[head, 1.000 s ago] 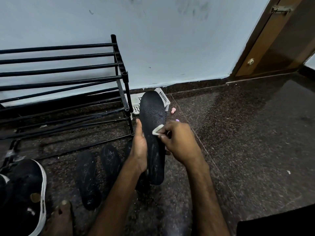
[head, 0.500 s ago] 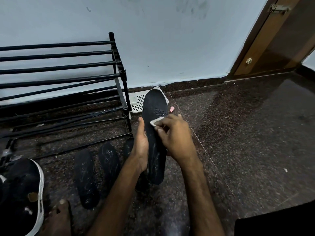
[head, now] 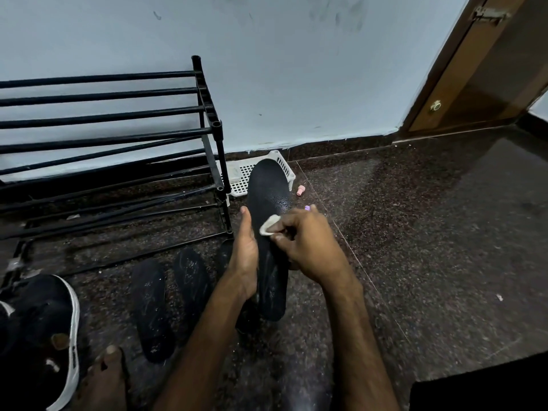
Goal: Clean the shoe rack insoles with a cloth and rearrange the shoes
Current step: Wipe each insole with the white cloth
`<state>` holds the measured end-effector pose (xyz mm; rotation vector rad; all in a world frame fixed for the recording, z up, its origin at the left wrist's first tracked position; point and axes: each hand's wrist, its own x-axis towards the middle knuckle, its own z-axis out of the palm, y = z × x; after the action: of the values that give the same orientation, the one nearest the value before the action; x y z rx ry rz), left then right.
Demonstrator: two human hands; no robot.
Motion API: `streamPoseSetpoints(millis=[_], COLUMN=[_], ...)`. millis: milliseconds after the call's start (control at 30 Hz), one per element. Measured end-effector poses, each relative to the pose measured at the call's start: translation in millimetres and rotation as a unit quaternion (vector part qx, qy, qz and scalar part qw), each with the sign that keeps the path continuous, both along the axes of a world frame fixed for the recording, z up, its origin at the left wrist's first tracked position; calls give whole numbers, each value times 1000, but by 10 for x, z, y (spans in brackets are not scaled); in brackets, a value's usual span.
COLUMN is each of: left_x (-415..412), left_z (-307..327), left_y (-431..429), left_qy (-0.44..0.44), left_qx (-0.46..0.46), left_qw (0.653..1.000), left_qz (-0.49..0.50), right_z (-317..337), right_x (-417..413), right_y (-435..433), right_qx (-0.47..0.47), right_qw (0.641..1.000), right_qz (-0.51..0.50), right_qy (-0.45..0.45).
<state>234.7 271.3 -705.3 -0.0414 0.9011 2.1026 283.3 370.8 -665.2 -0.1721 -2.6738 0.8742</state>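
My left hand (head: 244, 256) grips a long black insole (head: 267, 191) along its left edge and holds it up off the floor, toe end pointing away. My right hand (head: 308, 247) pinches a small white cloth (head: 268, 225) and presses it on the insole's middle. Two more black insoles (head: 151, 307) (head: 191, 277) lie flat on the dark floor to the left. A third dark shape lies partly hidden behind my left wrist. The black metal shoe rack (head: 118, 137) stands bare against the wall at left.
A black shoe with a white sole (head: 44, 330) sits at the lower left beside a bare foot (head: 103, 378). A white plastic basket (head: 246, 176) lies behind the insole by the wall, a small pink object (head: 300, 190) next to it. A wooden door (head: 480, 69) stands at the right.
My right hand with the cloth has shifted slightly back and forth across the middle of the insole. My left hand keeps the same hold.
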Motion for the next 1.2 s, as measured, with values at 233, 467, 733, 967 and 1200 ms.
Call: streamPoseSetpoints(millis=[233,467,733,967,1200], left_x=[60,55,64,109,153], left_z=[-55,-95,-61,-18,-22], left_y=[71,35,-51,-28,-9], left_qy=[-13,40,85,144,176], left_qx=[-6,-37,-42,-53,-86], left_qw=[1000,997,987,972,964], left_qz=[-1,-62,-132,-178,-183], right_z=[-39,-80,-4,175,101], right_x=[-53,-9,107,-23,112], right_y=[-11,238,367,330,355], right_qx=[0,69,25,48,36], right_qw=[999,981,996,986,989], right_qz=[-30,-173,-85,-101,-116], right_qy=[37,56,24,124,89])
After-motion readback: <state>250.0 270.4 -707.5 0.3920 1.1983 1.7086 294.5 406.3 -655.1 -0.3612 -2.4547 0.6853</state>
